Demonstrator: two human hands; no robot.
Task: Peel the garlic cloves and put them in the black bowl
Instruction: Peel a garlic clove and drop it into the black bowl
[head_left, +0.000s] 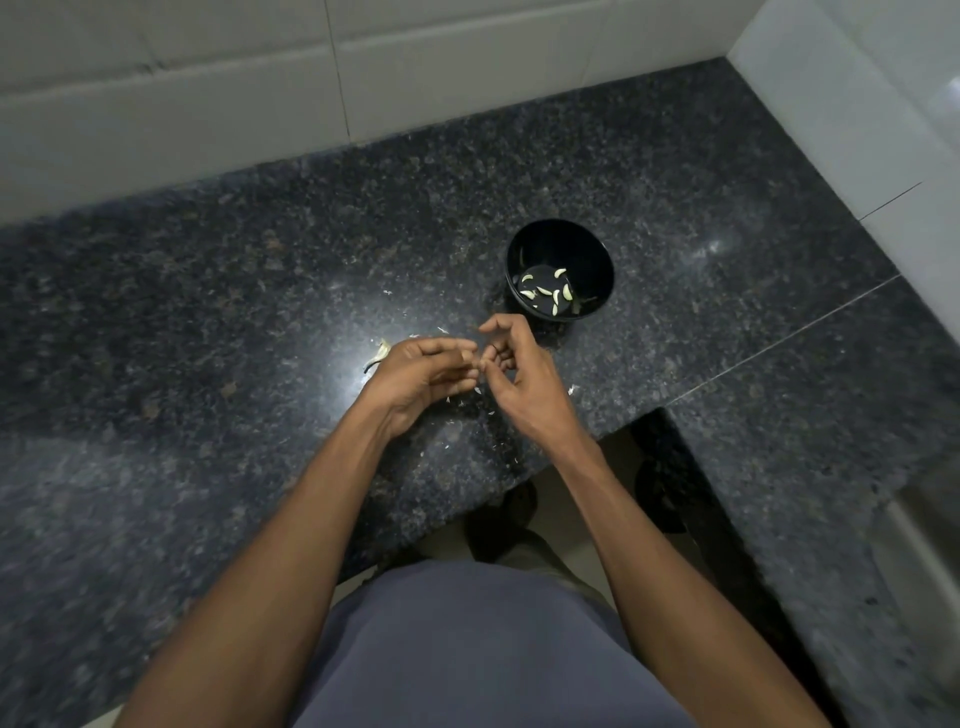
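Left hand (421, 371): fingers curled, tips meeting the right hand's; anything pinched between them is too small to tell.
Right hand (519, 374): fingers curled inward, holding unclear.
Round black plastic bowl (560, 270): on the dark speckled granite surface (208, 312), at 1 o'clock from the hands, just beyond them.
Pale peeled garlic cloves (545, 292): scattered on the bowl's bottom.
Papery skin scraps (382, 353): at 9 o'clock of the left hand.

The bowl (560, 270) is black, round and deep, standing upright on the dark speckled counter at about one o'clock from the frame's middle. On its flat bottom lie several peeled cloves (550, 291), pale, small and curved, scattered loosely, most of them toward the near side. Whether another clove sits between the fingertips at seven o'clock from the bowl cannot be told.
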